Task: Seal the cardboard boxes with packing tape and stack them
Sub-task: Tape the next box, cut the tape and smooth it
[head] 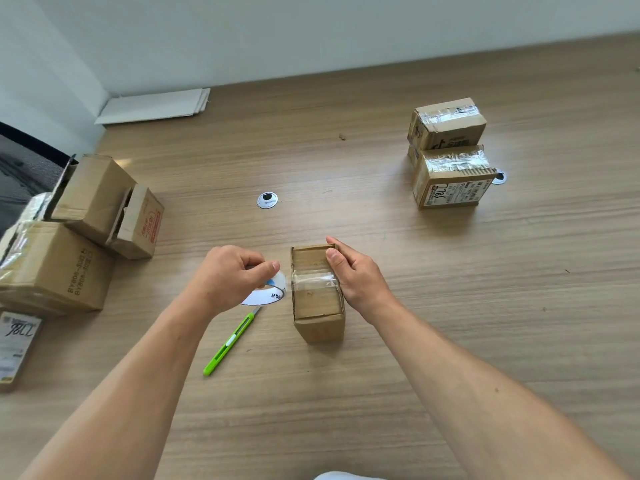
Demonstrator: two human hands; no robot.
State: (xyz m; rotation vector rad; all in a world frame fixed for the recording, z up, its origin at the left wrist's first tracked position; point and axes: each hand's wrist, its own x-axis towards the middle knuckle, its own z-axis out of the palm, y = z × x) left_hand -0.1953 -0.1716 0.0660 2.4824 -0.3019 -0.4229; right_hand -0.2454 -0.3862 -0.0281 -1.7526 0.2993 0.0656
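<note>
Mid-frame, my left hand [235, 271] pinched the roll [265, 295], right hand [355, 277] gripped the box [317, 303]; slack tape [313, 279] could wrinkle.

Bright even light, soft faint shadows on the table [346, 393], glare on taped far boxes [450, 161], wide-angle bending at edges, focus sharp.
</note>
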